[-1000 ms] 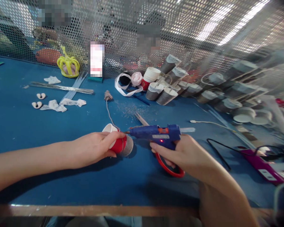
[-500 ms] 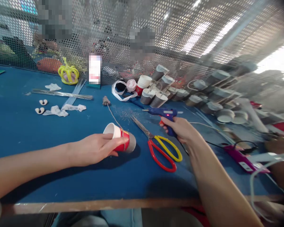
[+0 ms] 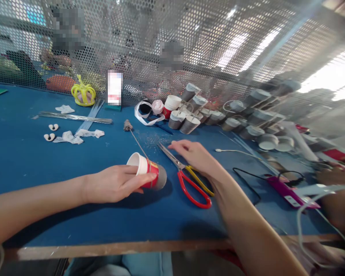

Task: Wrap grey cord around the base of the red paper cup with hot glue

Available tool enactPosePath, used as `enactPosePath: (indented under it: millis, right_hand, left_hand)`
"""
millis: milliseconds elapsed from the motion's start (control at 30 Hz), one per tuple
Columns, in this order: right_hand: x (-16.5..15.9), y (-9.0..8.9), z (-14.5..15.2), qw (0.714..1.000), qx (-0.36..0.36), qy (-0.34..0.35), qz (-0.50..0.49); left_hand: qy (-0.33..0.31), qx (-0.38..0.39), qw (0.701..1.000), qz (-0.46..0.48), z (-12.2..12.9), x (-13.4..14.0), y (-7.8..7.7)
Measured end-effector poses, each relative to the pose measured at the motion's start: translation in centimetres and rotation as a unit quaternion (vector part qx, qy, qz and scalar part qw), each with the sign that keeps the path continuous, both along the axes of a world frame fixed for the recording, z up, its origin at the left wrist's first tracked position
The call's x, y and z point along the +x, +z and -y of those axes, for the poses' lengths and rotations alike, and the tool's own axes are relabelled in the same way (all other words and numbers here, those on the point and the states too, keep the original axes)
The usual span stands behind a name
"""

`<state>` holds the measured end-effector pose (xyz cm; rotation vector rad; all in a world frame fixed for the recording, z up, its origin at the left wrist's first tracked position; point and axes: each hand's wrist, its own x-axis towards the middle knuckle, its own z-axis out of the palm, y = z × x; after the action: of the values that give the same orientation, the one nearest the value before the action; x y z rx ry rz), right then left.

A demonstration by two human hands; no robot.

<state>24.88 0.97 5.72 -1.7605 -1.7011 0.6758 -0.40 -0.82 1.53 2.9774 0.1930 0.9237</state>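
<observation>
My left hand (image 3: pixel 117 183) is wrapped around a paper cup (image 3: pixel 151 172), fingers inside its white mouth and thumb on the red band. The cup lies tilted on its side, mouth to the left, with a grey sleeve at its base. From it a thin cord runs to a small grey tuft (image 3: pixel 128 125) on the table. My right hand (image 3: pixel 194 155) hovers over the scissors (image 3: pixel 179 166), partly covering their yellow handle; its fingers are loosely bent with a gap between them, and nothing shows in them. The glue gun is not visible.
Behind stand a phone (image 3: pixel 114 88), a yellow woven piece (image 3: pixel 83 94) and several grey cups (image 3: pixel 190 124). Metal wires (image 3: pixel 74 117) and white scraps (image 3: pixel 69 137) lie left. A purple power strip (image 3: pixel 290 193) with cables sits right, near another person's hand (image 3: pixel 333 174). A perforated screen (image 3: pixel 138 46) closes the back.
My right hand has let go of the blue glue gun, which is out of sight, and moved left over the scissors. My left hand keeps the cup almost where it was.
</observation>
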Motion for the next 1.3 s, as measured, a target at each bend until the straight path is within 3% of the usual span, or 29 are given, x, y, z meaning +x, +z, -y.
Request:
enactPosePath:
  millis: [67, 100, 167, 200, 367, 567, 733, 1000, 1100, 1300]
  right_hand:
    - [-2.7, 0.5, 0.9, 0.992, -0.051, 0.107, -0.033]
    - [-3.9, 0.7, 1.2, 0.970, -0.107, 0.207, -0.072]
    - [-5.7, 0.7, 1.6, 0.943, -0.139, 0.277, -0.117]
    - [-6.2, 0.6, 1.6, 0.941, -0.138, 0.276, -0.140]
    - [-6.4, 0.4, 1.9, 0.961, -0.041, 0.139, -0.234]
    - [-4.7, 0.3, 2.2, 0.961, 0.082, 0.065, -0.255]
    - [-4.6, -0.4, 1.9, 0.969, 0.093, 0.034, -0.225]
    - [-4.3, -0.7, 1.7, 0.970, 0.116, 0.031, -0.210]
    - [-4.3, -0.7, 1.8, 0.972, 0.116, 0.032, -0.200]
    - [-4.5, -0.9, 1.6, 0.986, 0.091, 0.032, -0.134]
  left_hand:
    - [0.002, -0.003, 1.000, -0.014, 0.0, -0.1, 0.0]
    - [0.003, -0.006, 1.000, -0.022, 0.0, -0.1, 0.0]
    - [0.000, -0.013, 0.999, -0.033, 0.0, -0.1, 0.1]
    - [-0.003, -0.016, 0.999, -0.037, 0.0, -0.1, 0.1]
    - [-0.004, -0.072, 0.997, -0.016, 0.0, -0.1, -0.3]
    - [0.066, -0.279, 0.958, -0.011, 0.2, -0.2, 0.2]
    - [0.102, -0.368, 0.924, -0.030, 0.2, -0.1, 0.5]
    - [0.077, -0.509, 0.857, 0.004, 0.0, 0.0, 0.4]
    - [0.075, -0.518, 0.852, -0.003, 0.1, 0.0, 0.6]
    - [0.079, -0.442, 0.892, -0.047, 0.4, -0.1, 0.9]
